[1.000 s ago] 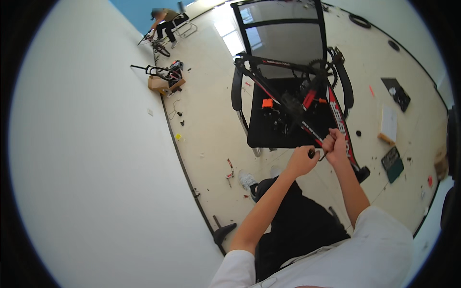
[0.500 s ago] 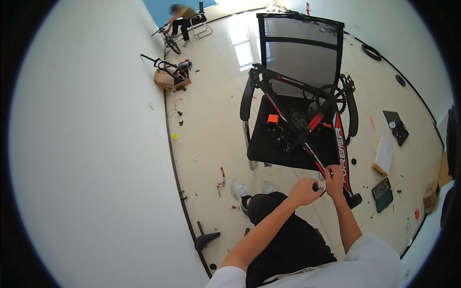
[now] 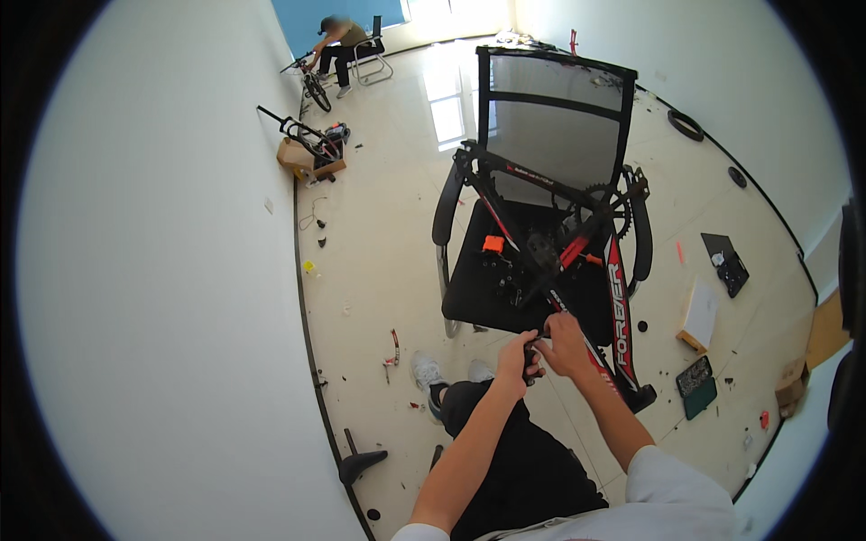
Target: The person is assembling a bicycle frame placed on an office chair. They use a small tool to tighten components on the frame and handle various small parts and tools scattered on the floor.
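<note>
A small dark part (image 3: 530, 364) sits in my left hand (image 3: 512, 362), whose fingers are wrapped round it. My right hand (image 3: 568, 347) is closed in a pinch against its upper end; what its fingertips hold is too small to make out. Both hands are in front of the chair, my right one overlapping the lower tube of a black and red bicycle frame (image 3: 619, 311). That frame leans across a black mesh-back office chair (image 3: 469, 293), chainring (image 3: 622, 216) at its right side. An orange object (image 3: 492, 244) and several small black parts (image 3: 514, 290) lie on the seat.
Right of the chair lie an open tool case (image 3: 696, 388), a white box (image 3: 698, 314) and a black case (image 3: 725, 264). A saddle (image 3: 363, 463) lies by the left wall. Farther back are a cardboard box of parts (image 3: 296, 158) and a seated person (image 3: 346, 38) handling a bicycle (image 3: 316, 90).
My hands have moved left and come closer together, the right one away from the frame's red lower tube. The dark part in my left hand now shows more. The whole view has shifted slightly.
</note>
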